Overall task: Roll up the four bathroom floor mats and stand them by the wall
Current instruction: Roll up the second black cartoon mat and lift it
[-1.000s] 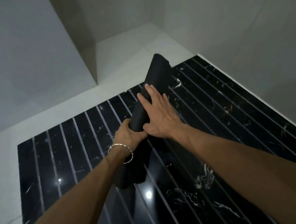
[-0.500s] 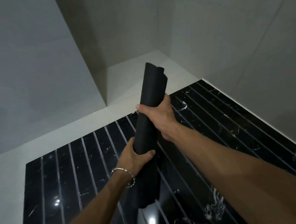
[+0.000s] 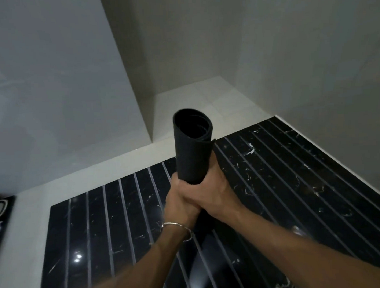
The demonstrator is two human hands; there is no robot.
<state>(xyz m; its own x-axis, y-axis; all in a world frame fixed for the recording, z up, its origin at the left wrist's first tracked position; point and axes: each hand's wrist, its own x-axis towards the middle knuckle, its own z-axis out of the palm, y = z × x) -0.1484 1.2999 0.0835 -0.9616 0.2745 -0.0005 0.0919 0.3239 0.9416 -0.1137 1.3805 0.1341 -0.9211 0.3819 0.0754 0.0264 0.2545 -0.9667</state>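
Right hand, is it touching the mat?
Touching. The head view shows the right hand curled round the mat.

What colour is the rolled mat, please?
The mat is plain black, seen best in the head view.

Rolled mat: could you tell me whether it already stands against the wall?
No, the left hand and right hand grip the rolled mat over the black tiles, apart from the wall.

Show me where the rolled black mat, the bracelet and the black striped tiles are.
rolled mat [image 3: 194, 156], head view, on its outer side below the open end.
bracelet [image 3: 175, 223], head view, on the metal band.
black striped tiles [image 3: 296, 182], head view, on a bare tile at the right.
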